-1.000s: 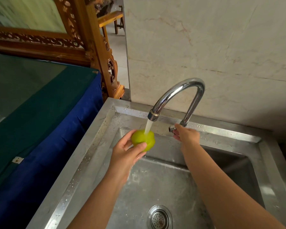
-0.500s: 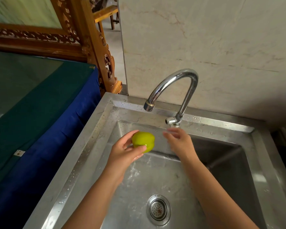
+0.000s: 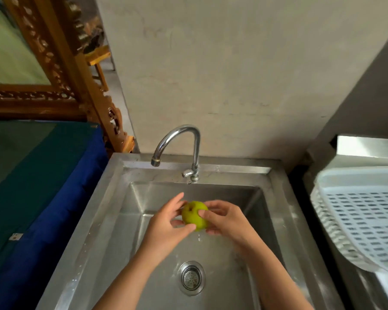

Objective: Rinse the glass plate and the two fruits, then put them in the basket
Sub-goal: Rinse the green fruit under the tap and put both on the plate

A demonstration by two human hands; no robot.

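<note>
A green apple [image 3: 194, 214] is held over the steel sink [image 3: 112, 220], below and in front of the tap. My left hand [image 3: 166, 224] grips it from the left, and my right hand [image 3: 224, 220] holds it from the right. Water drips from the apple. No water runs from the tap [image 3: 177, 142]. A white slatted plastic basket [image 3: 356, 220] sits on the counter to the right of the sink. The glass plate and a second fruit are not in view.
The drain strainer [image 3: 191, 277] lies at the sink's bottom, below the hands. A blue and green cloth-covered surface [image 3: 38, 175] borders the sink on the left. A carved wooden frame [image 3: 61, 70] stands behind it. A wall rises behind the tap.
The water stopped running. My right hand left the tap handle and came down onto the apple. The view swung right, bringing the basket into sight.
</note>
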